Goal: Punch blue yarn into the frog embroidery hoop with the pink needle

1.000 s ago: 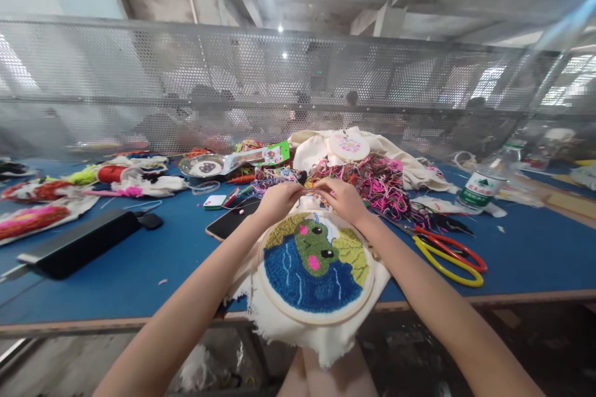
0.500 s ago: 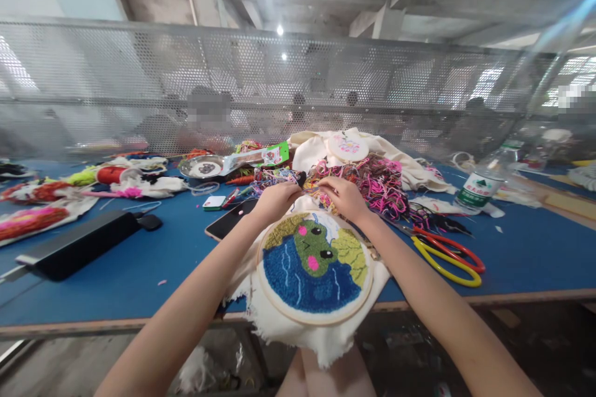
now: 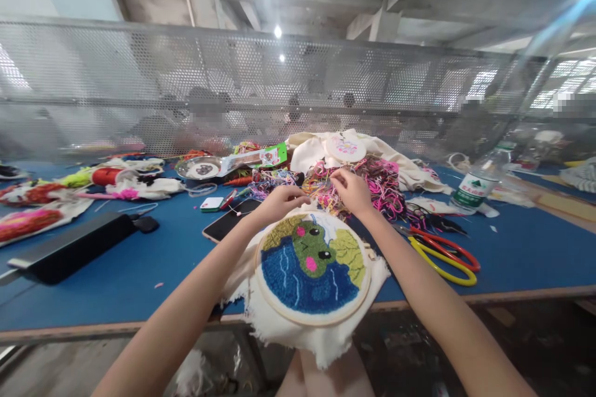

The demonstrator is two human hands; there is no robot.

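Note:
An embroidery hoop (image 3: 261, 298) rests at the table's front edge, leaning over my lap. Its white cloth carries a looped-yarn picture of a green frog (image 3: 311, 265) in blue water. My left hand (image 3: 285, 201) is just beyond the hoop's far rim, its fingers bent together; whatever they hold is hidden. Higher and to the right, my right hand (image 3: 351, 190) is over a heap of tangled coloured yarn (image 3: 379, 186), thumb and fingertips pinched. Any strand between them is too fine to make out.
Scissors (image 3: 444, 257) with red and yellow handles lie to the right, near a plastic bottle (image 3: 472, 189). A phone (image 3: 228, 222), a metal dish (image 3: 186, 169) and a long black case (image 3: 74, 248) are leftward. A perforated metal screen (image 3: 261, 87) stands behind the table.
My hands have moved apart from near each other. The right one has risen slightly toward the yarn heap, while the left has come down a little closer to the hoop.

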